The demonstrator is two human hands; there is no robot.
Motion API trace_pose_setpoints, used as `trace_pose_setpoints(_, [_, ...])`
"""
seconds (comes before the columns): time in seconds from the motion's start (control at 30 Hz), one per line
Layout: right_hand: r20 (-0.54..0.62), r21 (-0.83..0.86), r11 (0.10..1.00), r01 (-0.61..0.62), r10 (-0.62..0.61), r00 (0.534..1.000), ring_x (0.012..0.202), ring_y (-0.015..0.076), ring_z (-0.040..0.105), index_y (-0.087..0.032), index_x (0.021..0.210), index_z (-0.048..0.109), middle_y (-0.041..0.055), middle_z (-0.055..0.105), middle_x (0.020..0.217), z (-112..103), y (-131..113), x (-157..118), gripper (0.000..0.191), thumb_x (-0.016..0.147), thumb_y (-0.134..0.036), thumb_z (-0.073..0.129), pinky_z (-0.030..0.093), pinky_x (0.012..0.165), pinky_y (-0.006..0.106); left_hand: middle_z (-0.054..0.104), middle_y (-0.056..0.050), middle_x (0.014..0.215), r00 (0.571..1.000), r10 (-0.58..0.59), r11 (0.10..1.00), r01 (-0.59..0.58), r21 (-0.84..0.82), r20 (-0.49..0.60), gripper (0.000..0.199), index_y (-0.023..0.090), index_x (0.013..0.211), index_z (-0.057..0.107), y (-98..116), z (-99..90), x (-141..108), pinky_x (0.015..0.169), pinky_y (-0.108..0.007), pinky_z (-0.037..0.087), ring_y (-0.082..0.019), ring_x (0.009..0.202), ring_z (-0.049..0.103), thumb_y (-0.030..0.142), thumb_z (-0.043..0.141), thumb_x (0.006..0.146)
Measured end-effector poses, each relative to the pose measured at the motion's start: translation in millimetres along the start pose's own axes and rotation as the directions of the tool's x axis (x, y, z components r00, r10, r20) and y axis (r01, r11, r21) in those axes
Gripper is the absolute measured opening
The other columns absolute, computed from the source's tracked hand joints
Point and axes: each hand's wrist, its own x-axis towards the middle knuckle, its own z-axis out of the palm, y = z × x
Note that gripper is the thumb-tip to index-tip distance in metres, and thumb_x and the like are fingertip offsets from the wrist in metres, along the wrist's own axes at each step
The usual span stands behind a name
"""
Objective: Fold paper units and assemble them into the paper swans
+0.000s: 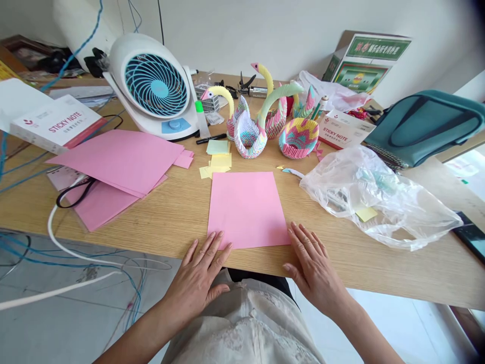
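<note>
A square sheet of pink paper (pixel 248 210) lies flat near the table's front edge. My left hand (pixel 202 265) rests with fingers stretched out, its fingertips on the sheet's lower left corner. Beside the lower right corner, my right hand (pixel 310 258) lies flat on the wood, fingers extended, the fingertips at the paper's right edge. Neither hand grips anything. Just beyond the sheet are small yellow sticky notes (pixel 220 161) and a pale green one (pixel 218 147). More pink sheets (pixel 121 161) are piled to the left.
Folded-paper swans (pixel 250 139) and a paper bowl (pixel 298 137) stand behind the sheet. A fan (pixel 155 91) is at the back left, a plastic bag (pixel 379 194) at the right, a teal bag (pixel 428 126) behind it. Blue cables (pixel 68 260) and a white cable (pixel 53 230) hang at left.
</note>
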Motion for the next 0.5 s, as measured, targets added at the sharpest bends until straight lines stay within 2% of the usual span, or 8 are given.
trace_pose_setpoints(0.17, [0.042,-0.001,0.997,0.072,-0.072,0.996,0.151,0.0328,0.017,-0.012,0.158,0.019,0.0154,0.025,0.162,1,-7,4,0.071,0.1,-0.045,0.045,0.028,0.117,0.058,0.033,-0.014,0.159,0.999,0.035,0.999,-0.035,0.027,-0.018,0.074,0.021,0.155,0.029,-4,3.0,-2,0.12,-0.047,0.013,-0.029,0.148,0.027,0.06,0.045,0.094])
trace_pose_setpoints(0.27, [0.067,-0.013,0.991,0.131,-0.13,0.989,0.15,0.0327,0.023,-0.012,0.157,0.023,0.0155,0.031,0.16,4,-9,4,0.073,0.099,-0.049,0.046,0.028,0.117,0.057,0.033,-0.014,0.159,0.998,0.049,0.998,-0.049,0.029,-0.03,0.072,0.02,0.155,0.03,-8,5.1,-6,0.121,-0.047,0.014,-0.029,0.148,0.028,0.055,0.048,0.095])
trace_pose_setpoints(0.4, [0.032,-0.046,0.982,0.185,-0.184,0.982,0.146,0.0336,0.031,-0.013,0.155,0.029,0.0148,0.039,0.156,7,-9,-2,0.071,0.097,-0.05,0.05,0.029,0.116,0.058,0.035,-0.014,0.158,0.998,0.047,0.999,-0.046,0.022,-0.034,0.063,0.021,0.154,0.033,-12,1.8,-11,0.122,-0.05,0.011,-0.029,0.147,0.03,0.045,0.049,0.097])
trace_pose_setpoints(0.5, [0.013,-0.069,0.98,0.184,-0.184,0.983,0.143,0.0339,0.035,-0.016,0.153,0.035,0.0138,0.041,0.155,9,-13,-6,0.067,0.096,-0.049,0.052,0.03,0.115,0.057,0.039,-0.014,0.156,0.996,0.073,0.997,-0.073,-0.005,-0.055,0.061,0.019,0.152,0.035,-6,-4.5,-4,0.122,-0.051,0.007,-0.028,0.148,0.029,0.044,0.047,0.098])
